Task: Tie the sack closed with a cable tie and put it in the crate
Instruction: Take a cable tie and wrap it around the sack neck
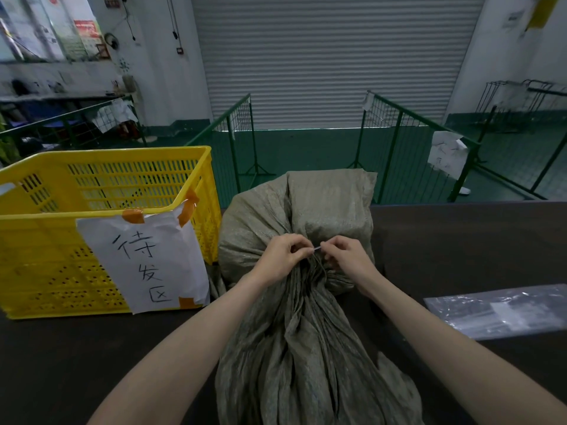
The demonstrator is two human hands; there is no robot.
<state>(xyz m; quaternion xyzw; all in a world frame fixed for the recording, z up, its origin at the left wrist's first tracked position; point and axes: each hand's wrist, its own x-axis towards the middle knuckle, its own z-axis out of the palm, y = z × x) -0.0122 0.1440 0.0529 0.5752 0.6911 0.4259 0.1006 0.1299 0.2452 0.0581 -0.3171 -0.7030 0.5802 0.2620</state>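
The sack [294, 216] lies near the middle of the dark surface [460, 240], its full body toward the far edge and its gathered mouth trailing back to the near edge. At the neck, where the cloth bunches tight, a thin pale cable tie [316, 248] shows between the two hands. The left hand [280, 256] has its grip pinched together on one end of the tie; the right hand [343, 256] has its grip pinched on the other end, both pressed against the neck. Whether the tail has entered the head is too small to tell.

The step in hand looks like threading or drawing the tie snug. To do it well, keep the pleats bunched under the loop, hold the head steady with one hand, and pull the tail straight through with the other until the neck cannot slip.

The yellow crate [101, 191] stands at the left of the surface, just beside the sack, open-topped, with a paper label [147, 262] taped on. A clear plastic bag [503, 311] lies near the right edge.
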